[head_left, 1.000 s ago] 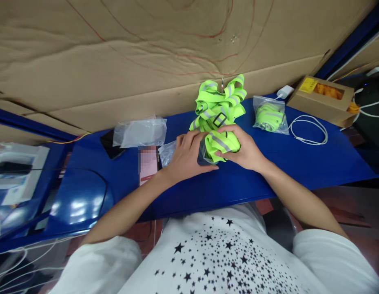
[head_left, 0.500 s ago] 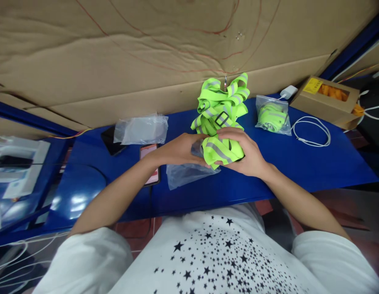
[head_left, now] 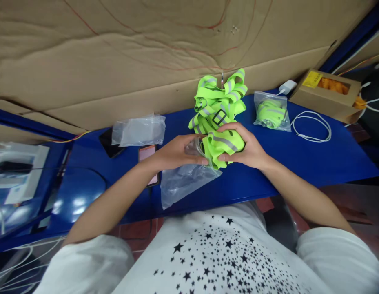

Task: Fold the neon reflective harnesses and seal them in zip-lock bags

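My right hand [head_left: 249, 147] is closed around a folded bundle of neon-green reflective strap [head_left: 224, 145] with a grey stripe. Opposite it, my left hand [head_left: 181, 153] grips a clear plastic bag [head_left: 186, 179], whose mouth is against the bundle's left side; the bag's lower part hangs toward the table edge. How far the bundle sits inside the bag is hard to tell. Just behind my hands lies a loose heap of the same green straps [head_left: 221, 98] with a black buckle [head_left: 220, 117].
On the blue table [head_left: 299, 163] are a bagged green strap bundle [head_left: 271, 113], a white cable [head_left: 311, 126], a charger [head_left: 287, 87] and a cardboard box [head_left: 326, 94] at right. Leftward lie flat plastic bags [head_left: 140, 130], a dark phone [head_left: 109, 143] and a lit phone [head_left: 148, 153]. Cardboard lines the back.
The plastic bag has spread and now hangs lower and further left below my left hand. The green bundle has turned slightly in my right hand, its left side now at the bag's mouth.
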`<action>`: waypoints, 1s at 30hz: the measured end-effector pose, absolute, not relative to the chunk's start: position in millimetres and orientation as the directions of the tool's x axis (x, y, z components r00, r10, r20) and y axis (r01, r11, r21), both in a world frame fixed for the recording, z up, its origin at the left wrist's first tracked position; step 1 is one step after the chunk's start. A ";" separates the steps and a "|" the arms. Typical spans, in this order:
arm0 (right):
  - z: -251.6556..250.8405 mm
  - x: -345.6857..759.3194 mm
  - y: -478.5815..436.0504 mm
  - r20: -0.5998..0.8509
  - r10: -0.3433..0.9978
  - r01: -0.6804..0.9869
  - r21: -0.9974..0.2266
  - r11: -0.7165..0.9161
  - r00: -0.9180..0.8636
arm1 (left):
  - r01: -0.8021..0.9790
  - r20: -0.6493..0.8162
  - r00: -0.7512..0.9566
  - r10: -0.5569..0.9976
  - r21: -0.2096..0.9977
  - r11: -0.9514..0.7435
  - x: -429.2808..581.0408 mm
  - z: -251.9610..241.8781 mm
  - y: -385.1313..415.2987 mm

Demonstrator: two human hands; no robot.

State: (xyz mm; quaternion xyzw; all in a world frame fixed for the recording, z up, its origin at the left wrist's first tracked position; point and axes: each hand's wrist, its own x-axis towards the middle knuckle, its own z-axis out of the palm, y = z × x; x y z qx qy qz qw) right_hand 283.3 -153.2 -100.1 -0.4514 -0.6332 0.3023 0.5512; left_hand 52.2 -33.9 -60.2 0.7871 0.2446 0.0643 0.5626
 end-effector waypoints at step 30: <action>-96.3 281.4 -159.6 0.553 0.794 0.386 -0.695 0.606 -0.251 | 0.307 0.004 0.797 0.604 0.859 -0.409 53.5 -62.2 -76.6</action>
